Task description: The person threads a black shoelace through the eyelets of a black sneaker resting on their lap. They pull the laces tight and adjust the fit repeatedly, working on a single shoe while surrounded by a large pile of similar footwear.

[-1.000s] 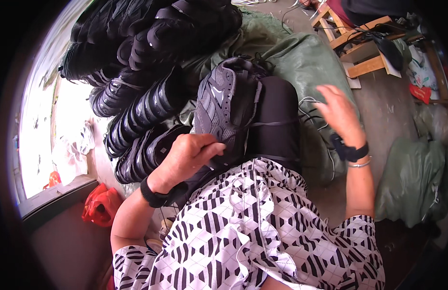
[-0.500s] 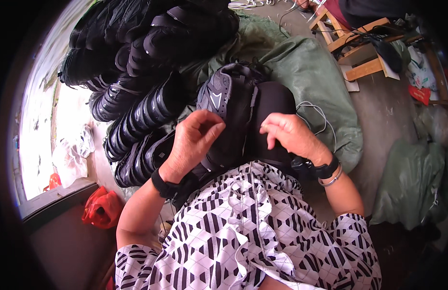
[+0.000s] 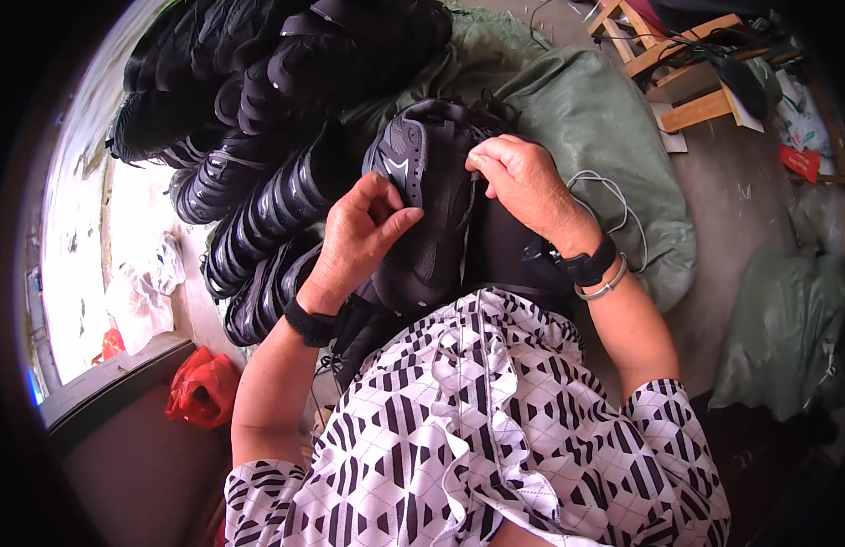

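A dark grey and black sports shoe point(image 3: 420, 260) lies across my lap, a pale mark and a row of eyelets along its left side flap. My left hand point(image 3: 363, 232) is at that flap, fingers curled and thumb close to the forefinger; whatever they hold is too small to see. Over the shoe's right edge, my right hand point(image 3: 529, 187) makes a pinch with thumb and forefinger, its tips beside the opposite flap. A thin dark strand shows below those tips, but I cannot tell whether they grip it.
Stacked black shoes point(image 3: 267, 196) crowd the left side. Green sheeting point(image 3: 614, 137) spreads beyond my knees, with a pale looped cord point(image 3: 614, 187) on it. A wooden frame point(image 3: 696, 109) stands at the far right. A red plastic bag point(image 3: 203, 387) sits at the left.
My right hand has moved up and left, from beside the shoe to its right flap. My left hand stays by the eyelets, slightly shifted. The view has shifted a little.
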Tool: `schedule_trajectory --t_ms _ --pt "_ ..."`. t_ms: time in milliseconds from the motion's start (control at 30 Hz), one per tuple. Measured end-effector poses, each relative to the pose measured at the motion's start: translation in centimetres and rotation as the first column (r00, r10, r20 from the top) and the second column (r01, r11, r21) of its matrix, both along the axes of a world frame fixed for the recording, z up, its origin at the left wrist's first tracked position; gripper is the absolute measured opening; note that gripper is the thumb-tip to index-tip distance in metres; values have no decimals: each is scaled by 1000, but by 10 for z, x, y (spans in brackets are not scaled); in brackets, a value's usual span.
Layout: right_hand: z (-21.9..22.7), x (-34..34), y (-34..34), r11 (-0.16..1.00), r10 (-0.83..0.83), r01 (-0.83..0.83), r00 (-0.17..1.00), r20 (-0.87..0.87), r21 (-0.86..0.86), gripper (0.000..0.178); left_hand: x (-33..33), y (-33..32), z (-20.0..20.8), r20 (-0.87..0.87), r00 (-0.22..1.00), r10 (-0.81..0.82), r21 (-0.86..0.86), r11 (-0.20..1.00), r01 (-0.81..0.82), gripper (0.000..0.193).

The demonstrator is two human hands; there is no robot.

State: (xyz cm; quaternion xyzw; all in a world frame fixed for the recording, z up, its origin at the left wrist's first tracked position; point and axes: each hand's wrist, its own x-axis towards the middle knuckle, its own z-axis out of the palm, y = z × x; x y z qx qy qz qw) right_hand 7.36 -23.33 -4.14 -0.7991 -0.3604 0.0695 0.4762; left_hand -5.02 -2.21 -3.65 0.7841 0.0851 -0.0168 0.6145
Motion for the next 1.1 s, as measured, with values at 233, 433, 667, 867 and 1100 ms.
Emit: schedule_trajectory --t_ms 233,433,667,867,1100 --pt "26 -42 -3 996 -46 79 848 -528 39 16 1 -10 -2 -4 999 46 119 992 -45 27" --pt "8 -67 -9 991 -132 127 787 -603 -51 6 3 -13 1 34 995 93 342 935 -99 32" --pt "15 -62 -5 994 -110 78 772 -626 -79 5 0 -12 -1 -12 996 88 233 969 -82 30" --pt "16 -61 -3 994 -111 93 791 -601 -62 6 0 -12 0 -27 997 77 225 972 -69 29" --pt "17 -63 3 991 -104 46 852 -514 -125 7 -2 -8 -6 -6 999 48 167 985 -47 27"
